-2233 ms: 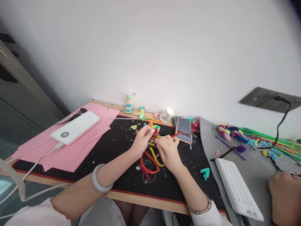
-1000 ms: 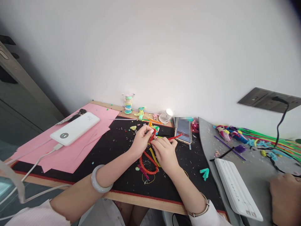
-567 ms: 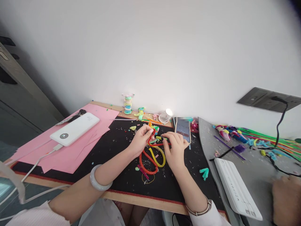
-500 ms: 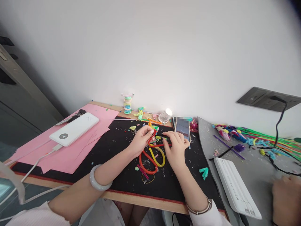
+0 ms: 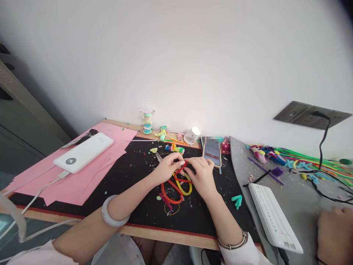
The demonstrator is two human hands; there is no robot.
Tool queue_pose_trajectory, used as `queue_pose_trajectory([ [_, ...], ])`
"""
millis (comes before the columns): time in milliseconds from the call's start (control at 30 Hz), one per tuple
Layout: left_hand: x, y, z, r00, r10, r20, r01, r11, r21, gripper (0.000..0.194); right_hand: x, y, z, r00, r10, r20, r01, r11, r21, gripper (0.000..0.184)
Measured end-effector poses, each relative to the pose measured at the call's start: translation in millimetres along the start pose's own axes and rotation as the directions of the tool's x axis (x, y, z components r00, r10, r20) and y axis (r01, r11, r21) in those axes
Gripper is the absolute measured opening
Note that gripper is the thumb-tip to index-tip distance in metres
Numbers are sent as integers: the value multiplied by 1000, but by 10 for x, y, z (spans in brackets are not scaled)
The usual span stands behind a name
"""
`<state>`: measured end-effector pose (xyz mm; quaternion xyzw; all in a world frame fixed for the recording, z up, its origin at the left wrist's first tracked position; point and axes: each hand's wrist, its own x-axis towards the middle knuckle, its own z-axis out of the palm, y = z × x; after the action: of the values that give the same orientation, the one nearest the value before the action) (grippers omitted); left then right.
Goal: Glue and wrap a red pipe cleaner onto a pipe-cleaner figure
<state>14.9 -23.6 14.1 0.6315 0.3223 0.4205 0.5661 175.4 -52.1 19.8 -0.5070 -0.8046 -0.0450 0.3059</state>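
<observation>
Both hands meet over a black mat (image 5: 132, 176) at the middle of the desk. My left hand (image 5: 167, 168) pinches the top of a red pipe cleaner (image 5: 180, 173) bent into a loop. My right hand (image 5: 202, 174) is closed on the same red loop from the right side. Below the fingers lie an orange-red loop (image 5: 170, 192) and a yellow loop (image 5: 186, 186), joined to the red one. A small pair of pliers (image 5: 159, 157) lies just left of my left hand.
Pink paper (image 5: 82, 165) with a white power bank (image 5: 83, 152) lies at the left. A phone (image 5: 212, 153) leans behind my hands. At right: a white keyboard (image 5: 271, 216), a pile of pipe cleaners (image 5: 300, 162), a teal piece (image 5: 236, 201) and another person's hand (image 5: 334, 233).
My right hand swung the free red end round from the right and brought it back to my left hand, closing it into a loop. The view shifted slightly.
</observation>
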Motion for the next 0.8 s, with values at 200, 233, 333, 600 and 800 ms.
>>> queue_pose_trajectory([
  [200,-5,24,6,999,26,-20,-26,999,28,19,-7,0,-2,1000,-7,-8,8,999,46,13],
  [233,-5,21,5,999,28,-19,-28,999,25,19,-11,4,2,1000,-5,-8,5,999,49,13],
  [333,-3,-6,-1,999,37,-7,-37,999,14,18,-20,13,14,1000,3,-6,-2,998,56,13],
  [600,1,-58,-10,998,57,-4,-57,997,42,16,-12,-3,8,1000,0,-16,1,998,62,12],
  [800,19,-78,-37,998,55,10,-56,995,86,18,-13,-7,9,1000,5,7,-6,999,53,10],
])
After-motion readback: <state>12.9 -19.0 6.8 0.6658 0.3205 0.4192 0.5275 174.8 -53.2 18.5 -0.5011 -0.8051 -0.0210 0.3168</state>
